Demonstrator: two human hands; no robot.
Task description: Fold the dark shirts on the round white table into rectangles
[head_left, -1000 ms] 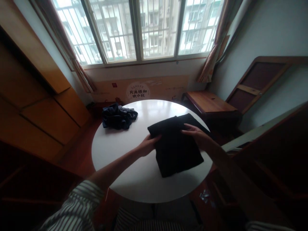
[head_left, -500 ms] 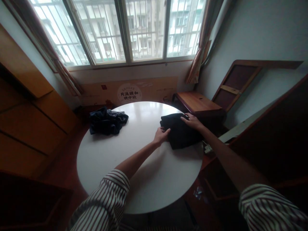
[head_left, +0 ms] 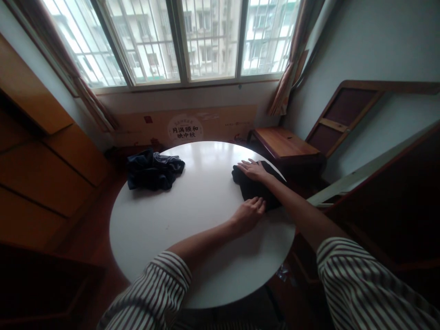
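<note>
A folded black garment (head_left: 261, 190) lies near the right side of the round white table (head_left: 192, 215). My right hand (head_left: 253, 170) rests flat on its far part, fingers spread. At the garment's near edge, my left hand (head_left: 248, 211) lies palm down with slightly bent fingers against the cloth; its thumb is hidden. Both forearms cover part of the garment. Across the table, at the far left, sits a crumpled dark navy garment (head_left: 149, 172) with a grey patch, apart from both hands.
Beyond the table's right rim stands a low wooden stand (head_left: 285, 142), with a wooden-framed panel (head_left: 343, 119) leaning by the wall. Orange cabinets (head_left: 48, 169) line the left. A printed board (head_left: 213, 123) stands below the barred window. Dark furniture (head_left: 392, 220) is at the right.
Both hands have let go of the garment's edges. My right hand has moved left onto its top and flattened; my left has slid right and nearer to me, along the near edge.
</note>
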